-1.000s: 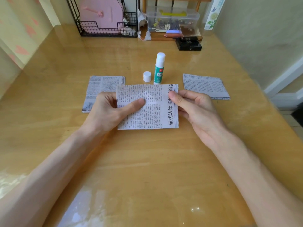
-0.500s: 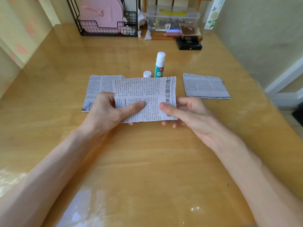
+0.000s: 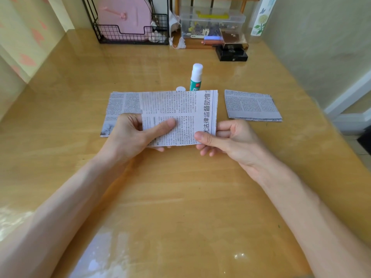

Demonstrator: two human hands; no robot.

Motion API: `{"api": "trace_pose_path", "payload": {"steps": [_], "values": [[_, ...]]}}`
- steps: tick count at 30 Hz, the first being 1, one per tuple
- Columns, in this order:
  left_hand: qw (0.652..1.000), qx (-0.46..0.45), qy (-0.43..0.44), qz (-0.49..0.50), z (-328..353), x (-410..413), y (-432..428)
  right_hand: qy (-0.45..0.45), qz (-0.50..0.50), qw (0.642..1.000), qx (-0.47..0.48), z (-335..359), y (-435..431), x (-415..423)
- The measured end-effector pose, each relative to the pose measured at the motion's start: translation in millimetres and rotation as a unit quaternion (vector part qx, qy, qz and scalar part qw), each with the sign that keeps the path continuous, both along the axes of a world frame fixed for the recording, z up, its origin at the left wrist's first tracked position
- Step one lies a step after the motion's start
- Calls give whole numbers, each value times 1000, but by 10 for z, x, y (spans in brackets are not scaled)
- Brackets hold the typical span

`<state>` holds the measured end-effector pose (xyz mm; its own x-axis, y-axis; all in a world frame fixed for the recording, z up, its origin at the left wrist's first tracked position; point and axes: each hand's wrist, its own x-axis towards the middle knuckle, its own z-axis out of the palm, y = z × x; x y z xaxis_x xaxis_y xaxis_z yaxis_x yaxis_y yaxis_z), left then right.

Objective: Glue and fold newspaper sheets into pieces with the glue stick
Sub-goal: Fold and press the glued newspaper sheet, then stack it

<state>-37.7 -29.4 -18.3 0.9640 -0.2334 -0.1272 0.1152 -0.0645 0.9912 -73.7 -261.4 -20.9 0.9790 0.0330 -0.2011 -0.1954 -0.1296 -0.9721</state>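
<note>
Both hands hold a folded newspaper piece (image 3: 180, 115) lifted off the wooden table (image 3: 180, 197) and tilted toward me. My left hand (image 3: 136, 137) pinches its lower left with the thumb on top. My right hand (image 3: 226, 139) pinches its lower right corner. Behind the piece stands the uncapped green and white glue stick (image 3: 196, 77), upright, and its white cap (image 3: 180, 88) peeks over the paper's top edge. Another newspaper sheet (image 3: 120, 105) lies flat at the left, partly hidden by my left hand. A folded newspaper piece (image 3: 253, 106) lies flat at the right.
At the table's far edge stand a black wire basket (image 3: 128, 35) with a pink item, a clear plastic box (image 3: 212, 23) on a wooden shelf, and a small black box (image 3: 231, 54). Walls close in on the left and right.
The newspaper piece went from lying flat under my fingers to being lifted and tilted up. My right thumb slid down to its lower right corner; the paper now hides most of the cap.
</note>
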Motion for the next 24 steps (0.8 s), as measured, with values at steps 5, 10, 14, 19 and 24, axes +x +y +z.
{"api": "trace_pose_path", "payload": {"steps": [5, 10, 14, 19, 24], "values": [[1000, 20, 3, -14, -11, 3, 8, -3, -11, 1000, 19, 17, -15, 5], [1000, 23, -7, -11, -13, 11, 19, -16, -10, 1000, 7, 11, -1, 14], [999, 9, 22, -24, -10, 6, 18, -22, -25, 999, -2, -9, -23, 19], [999, 30, 1, -28, -26, 17, 45, -8, -13, 1000, 18, 23, -9, 11], [999, 39, 8, -38, -25, 13, 39, -36, -66, 997, 16, 11, -48, 31]]}}
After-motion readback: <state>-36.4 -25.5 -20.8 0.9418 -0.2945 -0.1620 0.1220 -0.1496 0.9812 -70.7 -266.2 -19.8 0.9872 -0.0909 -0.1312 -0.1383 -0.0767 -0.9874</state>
